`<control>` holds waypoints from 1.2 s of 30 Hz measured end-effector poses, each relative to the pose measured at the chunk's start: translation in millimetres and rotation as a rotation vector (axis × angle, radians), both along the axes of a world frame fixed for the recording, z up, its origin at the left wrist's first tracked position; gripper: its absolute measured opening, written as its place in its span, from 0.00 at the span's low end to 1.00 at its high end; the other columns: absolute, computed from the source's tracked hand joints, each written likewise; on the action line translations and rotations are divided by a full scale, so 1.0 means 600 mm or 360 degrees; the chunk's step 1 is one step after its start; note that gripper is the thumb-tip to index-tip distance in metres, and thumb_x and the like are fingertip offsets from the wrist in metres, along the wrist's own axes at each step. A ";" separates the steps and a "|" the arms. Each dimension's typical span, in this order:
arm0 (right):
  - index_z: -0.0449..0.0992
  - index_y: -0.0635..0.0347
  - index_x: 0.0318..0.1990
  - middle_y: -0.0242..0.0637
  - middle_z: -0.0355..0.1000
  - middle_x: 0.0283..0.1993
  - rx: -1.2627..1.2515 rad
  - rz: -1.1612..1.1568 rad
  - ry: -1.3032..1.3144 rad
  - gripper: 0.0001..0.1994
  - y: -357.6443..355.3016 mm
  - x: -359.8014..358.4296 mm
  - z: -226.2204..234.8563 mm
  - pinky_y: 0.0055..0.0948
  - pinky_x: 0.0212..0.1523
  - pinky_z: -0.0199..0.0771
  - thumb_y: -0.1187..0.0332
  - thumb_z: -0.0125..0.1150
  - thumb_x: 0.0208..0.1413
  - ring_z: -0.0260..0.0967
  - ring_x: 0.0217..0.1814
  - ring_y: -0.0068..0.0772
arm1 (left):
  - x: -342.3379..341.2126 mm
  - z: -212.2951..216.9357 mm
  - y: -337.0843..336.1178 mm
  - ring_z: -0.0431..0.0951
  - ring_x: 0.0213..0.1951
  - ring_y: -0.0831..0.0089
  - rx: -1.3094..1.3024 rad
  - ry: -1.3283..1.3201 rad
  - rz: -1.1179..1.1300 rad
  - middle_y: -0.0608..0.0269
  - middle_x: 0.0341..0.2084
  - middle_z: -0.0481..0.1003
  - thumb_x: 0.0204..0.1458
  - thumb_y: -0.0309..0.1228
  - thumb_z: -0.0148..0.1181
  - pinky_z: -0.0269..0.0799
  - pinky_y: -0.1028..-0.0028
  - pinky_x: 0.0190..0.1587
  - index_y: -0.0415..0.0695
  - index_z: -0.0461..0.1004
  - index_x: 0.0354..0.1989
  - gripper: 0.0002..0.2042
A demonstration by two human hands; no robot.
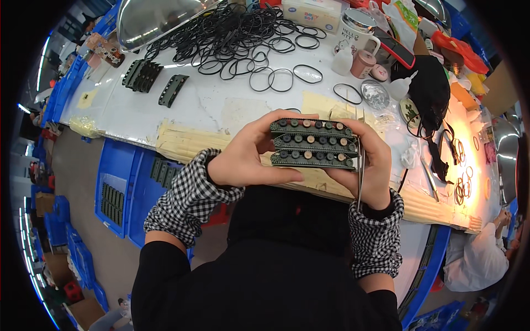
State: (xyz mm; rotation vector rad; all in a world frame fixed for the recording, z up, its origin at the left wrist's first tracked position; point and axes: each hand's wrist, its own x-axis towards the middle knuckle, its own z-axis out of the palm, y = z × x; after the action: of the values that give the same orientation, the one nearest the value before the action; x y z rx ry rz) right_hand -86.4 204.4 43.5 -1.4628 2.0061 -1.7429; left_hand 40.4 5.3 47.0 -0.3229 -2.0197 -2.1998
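Between my two hands, above the table's near edge, is a stack of dark green toy tank track pieces point(313, 144). Rows of small round wheels face up on them, most black or green and some tan. My left hand point(238, 151) grips the stack's left end, thumb along the near side and fingers behind. My right hand point(376, 165) closes round the right end and also keeps a pair of thin metal tweezers point(360, 179) against the palm, tips pointing away from me. More dark green track pieces point(142, 75) stand in a group at the far left, with a single one point(173, 90) beside them.
A heap of black rubber rings point(237, 36) spreads over the white table point(215, 99). A lidded mug point(356, 33), small bottles and a black cloth item point(428, 88) crowd the right. Blue bins point(135, 187) with green parts sit below left. Another person's white sleeve point(477, 262) shows lower right.
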 end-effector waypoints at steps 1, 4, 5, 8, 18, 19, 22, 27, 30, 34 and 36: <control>0.74 0.62 0.51 0.39 0.75 0.42 0.0023 -0.0020 0.0070 0.31 0.000 0.002 0.001 0.29 0.44 0.73 0.73 0.76 0.33 0.74 0.44 0.39 | -0.003 -0.005 0.008 0.69 0.60 0.63 -0.0083 0.0121 0.0134 0.50 0.58 0.67 0.37 0.20 0.75 0.68 0.65 0.62 0.37 0.61 0.59 0.38; 0.74 0.62 0.51 0.40 0.75 0.42 0.0049 -0.0030 0.0212 0.32 0.000 0.005 0.006 0.31 0.44 0.73 0.74 0.76 0.32 0.73 0.42 0.40 | -0.002 -0.028 0.013 0.72 0.56 0.70 -0.0100 0.0227 0.0219 0.57 0.53 0.71 0.42 0.19 0.70 0.69 0.69 0.59 0.37 0.63 0.58 0.32; 0.74 0.62 0.51 0.40 0.75 0.42 0.0034 -0.0010 0.0216 0.32 0.000 0.004 0.008 0.31 0.44 0.73 0.74 0.76 0.31 0.72 0.42 0.41 | -0.002 -0.026 0.016 0.74 0.53 0.71 -0.0091 0.0297 0.0248 0.58 0.51 0.72 0.42 0.18 0.68 0.70 0.70 0.57 0.37 0.64 0.58 0.31; 0.73 0.62 0.53 0.40 0.75 0.44 0.0005 0.0050 0.0244 0.34 0.001 0.000 0.009 0.32 0.44 0.72 0.74 0.76 0.31 0.72 0.42 0.40 | -0.003 -0.030 0.016 0.75 0.52 0.70 -0.0174 0.0411 0.0291 0.57 0.49 0.74 0.39 0.18 0.70 0.72 0.71 0.55 0.37 0.67 0.56 0.30; 0.67 0.65 0.60 0.48 0.71 0.53 0.0005 -0.0304 0.0428 0.37 0.004 0.007 0.005 0.34 0.53 0.72 0.72 0.77 0.39 0.71 0.53 0.42 | -0.006 0.039 0.002 0.76 0.53 0.57 -0.1394 0.0808 0.1000 0.55 0.45 0.77 0.38 0.19 0.70 0.70 0.57 0.58 0.38 0.75 0.47 0.23; 0.67 0.65 0.61 0.50 0.70 0.54 0.0004 -0.0348 0.0489 0.37 0.002 0.012 0.004 0.36 0.53 0.72 0.73 0.77 0.39 0.70 0.54 0.44 | -0.008 0.045 0.000 0.76 0.53 0.56 -0.1553 0.0838 0.1049 0.56 0.45 0.77 0.37 0.20 0.70 0.69 0.55 0.59 0.38 0.75 0.47 0.23; 0.67 0.65 0.61 0.52 0.69 0.56 -0.0067 -0.0336 0.0628 0.37 -0.014 0.028 0.009 0.37 0.53 0.72 0.73 0.76 0.39 0.69 0.55 0.47 | -0.013 0.047 0.005 0.75 0.54 0.57 -0.1803 0.0835 0.1180 0.60 0.44 0.78 0.36 0.22 0.69 0.60 0.46 0.63 0.41 0.76 0.43 0.20; 0.67 0.66 0.61 0.53 0.68 0.57 -0.0038 -0.0391 0.0818 0.37 -0.024 0.029 0.023 0.38 0.53 0.71 0.73 0.76 0.39 0.69 0.54 0.48 | -0.019 0.044 0.008 0.73 0.56 0.64 -0.2233 0.1032 0.1375 0.66 0.42 0.77 0.46 0.28 0.63 0.52 0.37 0.65 0.46 0.75 0.38 0.10; 0.67 0.67 0.60 0.53 0.69 0.56 -0.0061 -0.0407 0.0767 0.37 -0.013 0.028 0.022 0.38 0.53 0.71 0.73 0.76 0.39 0.69 0.54 0.48 | -0.020 0.029 0.005 0.73 0.56 0.66 -0.2297 0.1281 0.1564 0.68 0.41 0.77 0.48 0.30 0.62 0.50 0.35 0.65 0.49 0.75 0.38 0.09; 0.68 0.68 0.60 0.52 0.70 0.54 -0.0096 -0.0397 0.0636 0.34 0.004 0.025 0.008 0.37 0.53 0.71 0.74 0.74 0.42 0.70 0.52 0.47 | -0.021 -0.024 -0.020 0.73 0.56 0.70 -0.2554 0.1694 0.1735 0.75 0.43 0.76 0.53 0.36 0.59 0.42 0.36 0.69 0.56 0.76 0.40 0.07; 0.68 0.68 0.59 0.52 0.71 0.53 -0.0106 -0.0392 0.0575 0.33 0.008 0.026 0.007 0.37 0.53 0.71 0.74 0.73 0.43 0.71 0.51 0.47 | -0.021 -0.050 -0.023 0.70 0.56 0.74 -0.2579 0.1799 0.1879 0.80 0.44 0.74 0.55 0.38 0.58 0.36 0.39 0.71 0.60 0.76 0.42 0.07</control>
State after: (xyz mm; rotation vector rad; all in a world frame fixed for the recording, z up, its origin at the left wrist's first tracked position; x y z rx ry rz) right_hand -70.5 209.5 47.5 -1.7216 2.4185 -1.7499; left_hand 28.0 -8.3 16.9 -0.2348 -1.7660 0.4952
